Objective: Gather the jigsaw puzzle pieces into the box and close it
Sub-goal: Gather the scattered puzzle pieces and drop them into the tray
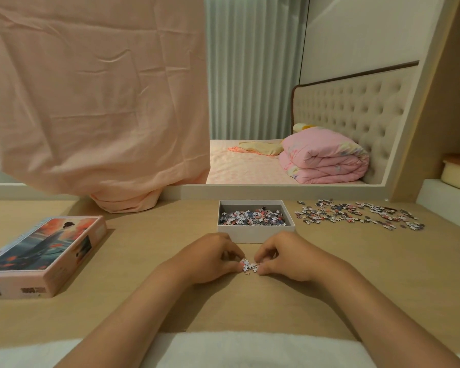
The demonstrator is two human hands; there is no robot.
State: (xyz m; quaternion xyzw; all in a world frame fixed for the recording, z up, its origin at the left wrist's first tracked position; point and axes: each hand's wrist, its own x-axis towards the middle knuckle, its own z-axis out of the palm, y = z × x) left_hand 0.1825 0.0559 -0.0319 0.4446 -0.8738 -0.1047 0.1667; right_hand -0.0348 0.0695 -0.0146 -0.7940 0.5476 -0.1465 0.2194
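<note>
An open white box [255, 235] stands in the middle of the wooden desk, with several loose puzzle pieces [252, 217] inside it. A spread of loose pieces [356, 213] lies on the desk to the right of the box. The box lid [41, 254], printed with a painted figure, lies at the left. Just in front of the box, my left hand [213, 257] and my right hand [284, 257] meet around a small clump of pieces [248, 266] on the desk. The curled fingers of both hands pinch it from either side.
A peach cloth [96, 96] hangs over the mirror behind the desk and bunches on the desk's back edge. The mirror shows a bed with a folded pink quilt [324, 160]. A white towel [223, 349] lies along the near edge.
</note>
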